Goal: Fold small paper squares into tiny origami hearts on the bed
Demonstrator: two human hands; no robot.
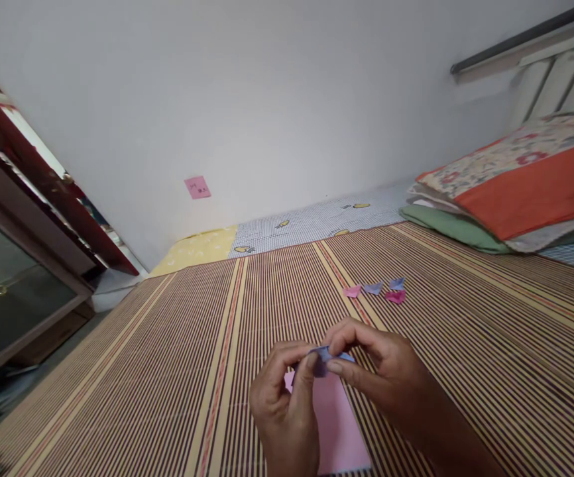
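Observation:
A small folded piece of blue paper [323,362] is pinched between both hands, above a pink sheet [339,424] on the striped mat [182,371]. My left hand [287,401] grips its left side with thumb and fingers. From the right, my right hand [374,361] pinches the other side between thumb and forefinger. Beyond the hands lie small folded papers: a light pink one [352,291], a blue one [373,288], another blue one [397,283] and a dark pink one [395,297].
Folded bedding [540,192] is stacked at the right. A pink note [197,187] sticks to the white wall [287,106]. Yellow cloth [195,250] and checked cloth [307,222] border the mat's far edge. A red-framed door stands at the left.

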